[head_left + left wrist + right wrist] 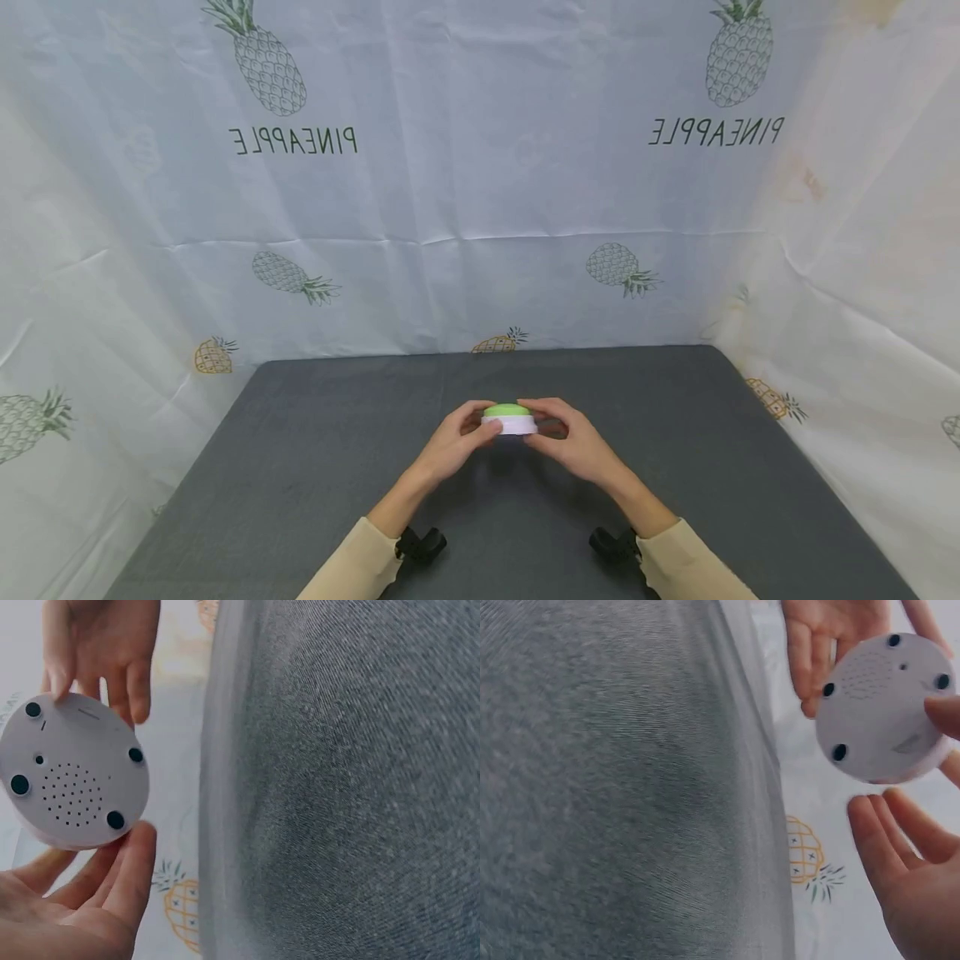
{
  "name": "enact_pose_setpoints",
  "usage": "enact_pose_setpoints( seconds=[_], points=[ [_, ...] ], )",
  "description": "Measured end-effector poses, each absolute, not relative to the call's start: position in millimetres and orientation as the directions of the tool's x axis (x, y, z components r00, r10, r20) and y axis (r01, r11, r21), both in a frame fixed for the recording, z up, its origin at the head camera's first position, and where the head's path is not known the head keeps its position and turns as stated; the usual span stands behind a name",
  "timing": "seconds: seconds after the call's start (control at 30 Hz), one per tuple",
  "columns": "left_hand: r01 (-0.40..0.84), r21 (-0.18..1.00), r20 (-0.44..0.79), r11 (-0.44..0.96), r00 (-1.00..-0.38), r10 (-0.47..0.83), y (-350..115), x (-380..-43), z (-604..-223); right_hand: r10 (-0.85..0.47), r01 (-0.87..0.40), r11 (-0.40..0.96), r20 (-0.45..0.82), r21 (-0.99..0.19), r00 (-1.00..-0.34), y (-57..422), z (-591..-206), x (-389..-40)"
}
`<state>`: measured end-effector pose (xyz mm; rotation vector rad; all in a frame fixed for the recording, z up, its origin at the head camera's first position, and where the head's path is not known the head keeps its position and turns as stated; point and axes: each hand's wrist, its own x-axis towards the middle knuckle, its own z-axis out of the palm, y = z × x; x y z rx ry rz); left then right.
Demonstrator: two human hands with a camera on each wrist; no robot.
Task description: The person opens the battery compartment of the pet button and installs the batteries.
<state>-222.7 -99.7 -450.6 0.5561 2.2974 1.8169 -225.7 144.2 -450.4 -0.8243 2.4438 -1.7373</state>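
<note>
A round push-button buzzer (pixel 516 425), with a green domed top and white base, is held between both hands above the table, green side up. My left hand (pixel 452 442) pinches its left side, thumb on the front of the white base. On the other side, my right hand (pixel 581 446) grips it with the thumb low and the index finger near the green top. In the left wrist view, the underside of the buzzer (pixel 75 791) shows small speaker holes and several dark round feet. The same underside of the buzzer (pixel 877 720) appears in the right wrist view.
A dark grey cloth-covered table (pixel 322 467) spreads beneath the hands. White curtains (pixel 480 192) printed with pineapples hang behind it and along both sides. Black straps (pixel 422 546) sit on both wrists, below the cream sleeves (pixel 356 567).
</note>
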Motion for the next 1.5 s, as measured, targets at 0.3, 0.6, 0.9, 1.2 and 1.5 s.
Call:
enact_pose_setpoints(
  seconds=[0.3, 0.6, 0.9, 1.2, 1.5],
  points=[
    [0.251, 0.949, 0.16, 0.19, -0.905, 0.394, -99.6, -226.9, -455.7, -0.391, -0.254, 0.238, 0.147, -0.937, -0.909, 140.8, -446.8, -228.3],
    [0.229, 0.943, 0.115, 0.24, -0.905, 0.41, -97.9, -234.9, -465.1, -0.337, -0.18, 0.301, 0.073, -0.936, -0.939, 134.0, -457.6, -236.8],
    [0.117, 0.96, 0.01, 0.254, -0.923, 0.385, -94.2, -242.1, -474.5, -0.386, -0.213, 0.306, 0.083, -0.928, -0.919, 135.6, -475.6, -249.0],
    [0.08, 0.952, -0.036, 0.297, -0.93, 0.365, -88.8, -247.2, -483.7, -0.435, -0.203, 0.312, 0.051, -0.928, -0.899, 139.8, -482.2, -253.5],
    [0.112, 0.942, -0.026, 0.316, -0.916, 0.401, -87.8, -246.6, -483.3, -0.435, -0.242, 0.371, 0.062, -0.896, -0.898, 139.7, -483.2, -255.1]
  ],
)
